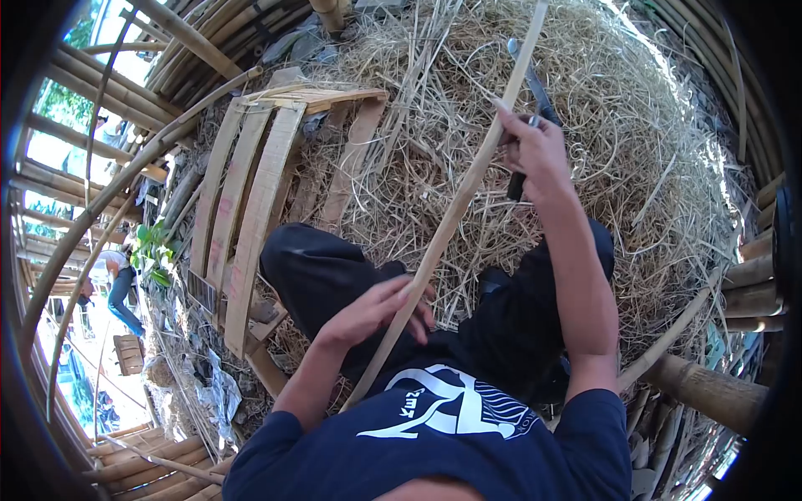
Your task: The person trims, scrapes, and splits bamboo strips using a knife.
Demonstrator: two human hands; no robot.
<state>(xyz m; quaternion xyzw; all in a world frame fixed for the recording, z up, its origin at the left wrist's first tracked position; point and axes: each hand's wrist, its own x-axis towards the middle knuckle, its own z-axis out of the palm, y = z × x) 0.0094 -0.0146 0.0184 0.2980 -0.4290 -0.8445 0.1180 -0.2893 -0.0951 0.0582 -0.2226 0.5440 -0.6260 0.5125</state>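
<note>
Pinched the long pale strip (459, 200) between thumb and forefinger of the right hand (539, 157), with the other fingers curled in around the knife (537, 88), apparently at its dark handle. Cradled the strip lower down in the left hand (363, 316), fingers partly closed about it; could not tell how firmly. Slanted it from near the shirt (334, 459), up across the lap, to beyond the far edge of view.

Spaced the two holds well apart, probably to steady so long and thin a piece and check any swing. Kept the knife in the same hand as the upper hold, blade pointing far and slightly left, likely to spare setting it down among the shavings (418, 184). Folded the legs in dark trousers (313, 267) under the work, perhaps for a low, stable seat.

Saw a slatted wooden crate (269, 192) tilted on the ground to the left, just beyond the knee; could not make out its contents through the shadowed gaps. Noticed a smaller crate-like box (129, 355) farther left, past the bamboo poles (154, 154), near another person (121, 292), too small to read inside. Spotted crumpled plastic (221, 392) near left, contents likewise uncertain.
</note>
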